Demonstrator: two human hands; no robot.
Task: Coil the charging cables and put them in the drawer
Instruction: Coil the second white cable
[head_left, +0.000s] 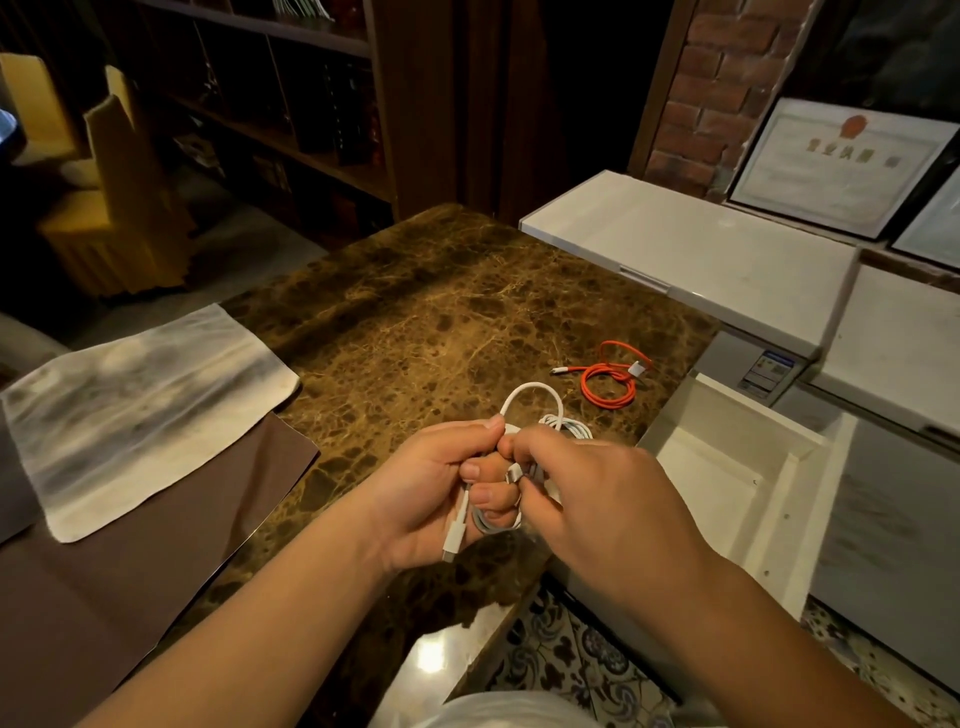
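Note:
A white charging cable (535, 395) is bunched in loops between both hands above the brown marble table (415, 312). My left hand (436, 493) grips the coil, with one plug end hanging down across the palm. My right hand (587, 488) pinches the other end of the cable by the coil, and one loop sticks up above the fingers. An orange cable (608, 379), coiled with its white plugs showing, lies on the table to the right. A white drawer (727, 467) stands open just right of the table edge.
A grey-white cloth (140, 410) lies on a brown mat (104, 571) at the table's left. White cabinets (701, 249) stand behind the drawer, with framed certificates (841, 166) leaning on a brick wall. Dark bookshelves (291, 104) fill the back left.

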